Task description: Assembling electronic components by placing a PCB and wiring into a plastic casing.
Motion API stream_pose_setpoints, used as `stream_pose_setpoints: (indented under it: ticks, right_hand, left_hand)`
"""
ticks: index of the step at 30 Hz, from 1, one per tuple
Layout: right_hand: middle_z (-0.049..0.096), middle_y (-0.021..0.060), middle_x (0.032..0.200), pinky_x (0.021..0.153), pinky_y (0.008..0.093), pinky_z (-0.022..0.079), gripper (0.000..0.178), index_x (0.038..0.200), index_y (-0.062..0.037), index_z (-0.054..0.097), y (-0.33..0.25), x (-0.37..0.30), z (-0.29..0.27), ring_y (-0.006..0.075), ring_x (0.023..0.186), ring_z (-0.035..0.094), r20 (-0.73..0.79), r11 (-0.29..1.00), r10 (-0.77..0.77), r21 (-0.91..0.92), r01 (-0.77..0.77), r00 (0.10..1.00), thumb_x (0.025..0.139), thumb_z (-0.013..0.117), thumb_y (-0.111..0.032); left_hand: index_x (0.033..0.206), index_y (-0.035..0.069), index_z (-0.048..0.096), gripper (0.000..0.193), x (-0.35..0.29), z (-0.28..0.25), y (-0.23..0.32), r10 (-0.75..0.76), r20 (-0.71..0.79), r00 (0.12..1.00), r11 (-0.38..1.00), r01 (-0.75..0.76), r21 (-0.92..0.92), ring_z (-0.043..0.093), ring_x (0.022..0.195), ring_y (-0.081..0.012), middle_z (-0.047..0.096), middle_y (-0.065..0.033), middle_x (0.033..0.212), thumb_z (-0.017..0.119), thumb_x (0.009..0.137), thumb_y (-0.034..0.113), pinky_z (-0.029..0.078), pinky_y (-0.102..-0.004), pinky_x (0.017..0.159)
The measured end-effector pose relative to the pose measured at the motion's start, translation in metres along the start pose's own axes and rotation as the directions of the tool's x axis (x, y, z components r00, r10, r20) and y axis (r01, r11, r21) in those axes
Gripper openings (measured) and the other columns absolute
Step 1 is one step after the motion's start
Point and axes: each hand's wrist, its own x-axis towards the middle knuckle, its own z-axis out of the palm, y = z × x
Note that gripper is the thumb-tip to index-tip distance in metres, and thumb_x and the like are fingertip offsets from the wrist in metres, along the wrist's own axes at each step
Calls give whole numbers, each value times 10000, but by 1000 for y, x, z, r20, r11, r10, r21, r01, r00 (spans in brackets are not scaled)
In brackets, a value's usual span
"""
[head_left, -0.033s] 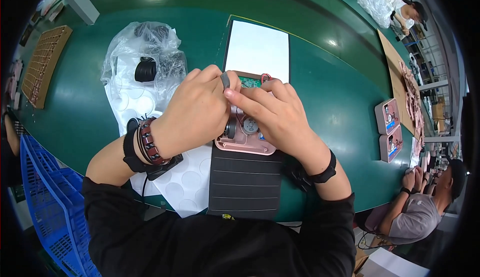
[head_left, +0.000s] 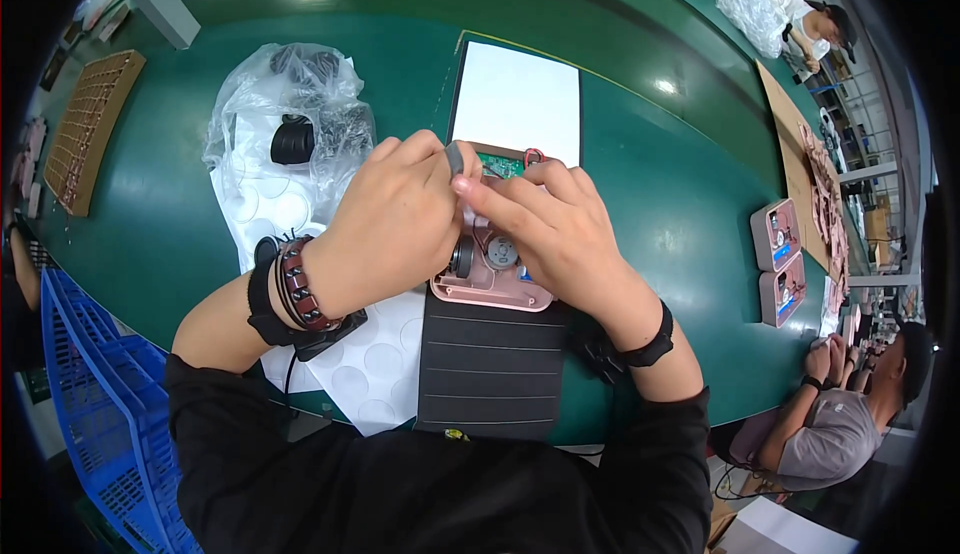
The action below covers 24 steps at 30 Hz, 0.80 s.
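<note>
My left hand (head_left: 395, 219) is closed, its fingers pinched around a small grey strip (head_left: 455, 160) above a pink plastic housing (head_left: 490, 295). Close against it, my right hand (head_left: 560, 224) has its fingers curled, one fingertip next to the strip; whatever it grips is hidden. The open housing holds a round metal-faced part (head_left: 501, 252), a black cylindrical part (head_left: 462, 256) and thin wires. Beyond my fingers show a green circuit board (head_left: 503, 167) and a red-and-black wire loop (head_left: 533, 157). My hands cover the housing's middle.
A black ribbed mat (head_left: 490, 369) lies under the housing, a white sheet (head_left: 516, 99) beyond it. Left are a clear plastic bag (head_left: 335, 89) with black round parts, sticker sheets (head_left: 355, 379) and a blue crate (head_left: 95, 394). Two pink housings (head_left: 782, 289) stand right; co-workers sit beyond.
</note>
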Motion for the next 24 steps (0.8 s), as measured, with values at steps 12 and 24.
stream_pose_setpoints:
  ticks: [12,24]
  right_hand:
    - [627,38,854,768,303,424,771,1412,-103,436,-8,-8,-9,191,768,601,15,899,322,308,-311,947,713,714,64]
    - [572,123,986,646,256,523,577,1317,-30,524,1,-14,-13,154,720,631,8,841,351,436,-320,936,783,609,173]
  left_hand:
    - [905,98,599,177,-2,5,9,-18,-13,1000,976,15,-219,532,766,-197,600,-2,778,702,777,164,352,-344,698]
    - [775,118,600,91,-3,13,6,-23,-39,999,992,18,-124,529,709,-179,580,9,700,685,758,143,334,-342,680]
